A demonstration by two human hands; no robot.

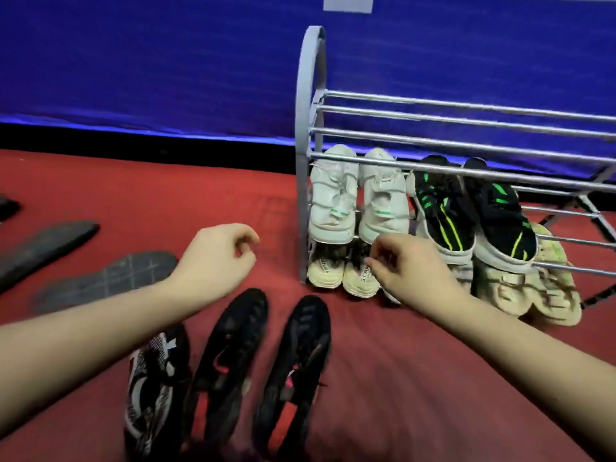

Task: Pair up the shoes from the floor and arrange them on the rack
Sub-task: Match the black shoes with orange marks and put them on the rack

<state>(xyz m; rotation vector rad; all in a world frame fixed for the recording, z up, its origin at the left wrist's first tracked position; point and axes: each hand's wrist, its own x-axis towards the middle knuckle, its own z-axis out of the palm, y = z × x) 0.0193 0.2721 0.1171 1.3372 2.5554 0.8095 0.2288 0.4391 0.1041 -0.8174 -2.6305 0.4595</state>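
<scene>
A grey metal shoe rack [308, 135] stands at the right. On its middle shelf sit a white pair [358, 198] and a black-and-green pair [473, 211]. Below them are a cream pair [343, 271] and another beige pair [540, 288]. On the red floor near me lie two black shoes with pink marks [263, 358] side by side, and a black-and-white patterned shoe [151, 378] left of them. My left hand [216, 258] hovers above the floor with fingers loosely curled, holding nothing. My right hand [410, 265] is in front of the cream pair, fingers loosely curled and holding nothing.
Two dark insoles [100, 278] lie flat on the floor at the left, with another dark object [6, 205] at the left edge. A blue wall [166, 61] runs behind the rack. The rack's top shelf bars [466, 121] hold nothing.
</scene>
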